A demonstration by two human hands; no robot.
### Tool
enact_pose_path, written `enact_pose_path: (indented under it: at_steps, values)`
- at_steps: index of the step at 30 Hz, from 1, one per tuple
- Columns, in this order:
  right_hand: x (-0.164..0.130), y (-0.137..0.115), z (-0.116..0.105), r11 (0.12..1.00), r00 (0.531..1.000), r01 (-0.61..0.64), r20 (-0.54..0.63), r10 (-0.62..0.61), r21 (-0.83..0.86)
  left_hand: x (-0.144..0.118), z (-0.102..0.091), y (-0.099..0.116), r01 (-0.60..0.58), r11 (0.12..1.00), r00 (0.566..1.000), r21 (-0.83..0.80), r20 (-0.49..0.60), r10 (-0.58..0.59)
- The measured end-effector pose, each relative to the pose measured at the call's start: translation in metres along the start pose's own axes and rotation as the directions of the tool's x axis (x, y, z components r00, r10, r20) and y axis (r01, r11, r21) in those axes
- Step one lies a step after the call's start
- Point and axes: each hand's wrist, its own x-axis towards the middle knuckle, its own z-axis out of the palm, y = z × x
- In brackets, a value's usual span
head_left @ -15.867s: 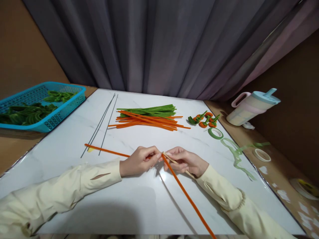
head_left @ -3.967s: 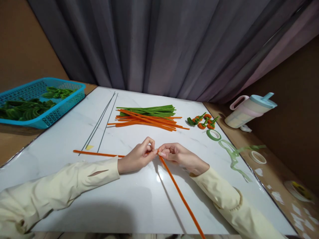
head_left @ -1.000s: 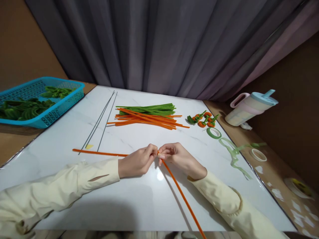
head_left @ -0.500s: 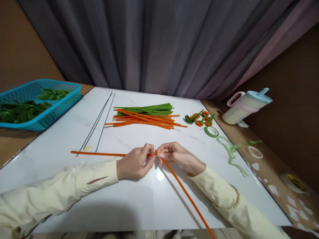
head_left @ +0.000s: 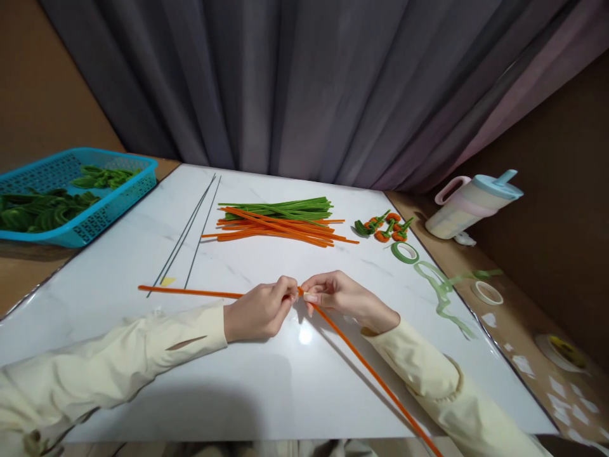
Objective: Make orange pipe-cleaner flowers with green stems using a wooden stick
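Orange fuzzy stem (head_left: 369, 367), pinched in the right hand (head_left: 347, 299), slants downward.

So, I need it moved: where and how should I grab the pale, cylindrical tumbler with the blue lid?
The tumbler is probably best taken by its pink, loop-shaped handle, from the picture's left: the loop juts that way, with a gap to hook through.
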Motion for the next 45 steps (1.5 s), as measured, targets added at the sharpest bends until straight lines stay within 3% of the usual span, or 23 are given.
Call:
enact_pose_path:
  at_steps: [12,22,29,37,41,45]
  values:
    - [0.001,-0.003,0.006,1.0,0.999,-0.001,-0.045,0.0,-0.024,0.001,-0.001,0.0,-0.046,0.999,0.998,0.022,0.041,0.045]
    - [0.002,0.002,0.012,0.995,0.989,0.046,-0.139,-0.059,-0.092,0.002,-0.002,-0.001,-0.003,1.0,0.998,-0.021,0.065,0.004]
    - [0.006,0.006,0.013,0.998,0.986,0.063,-0.152,-0.066,-0.025,0.002,-0.001,0.0,0.023,0.999,0.999,-0.033,0.048,-0.022]
    - [0.007,0.007,0.016,0.997,0.982,0.071,-0.174,-0.07,0.001,0.001,-0.001,0.001,-0.045,0.999,0.998,0.007,0.032,0.045]
    - [0.005,0.004,0.013,0.999,0.99,0.041,-0.139,-0.037,0.025,0.001,-0.001,0.001,-0.057,0.998,0.998,0.021,0.027,0.057]
    - [0.004,0.004,0.001,0.998,0.999,-0.01,0.032,0.008,0.068,0.001,0.0,0.001,-0.071,0.996,0.997,0.054,0.016,0.07]
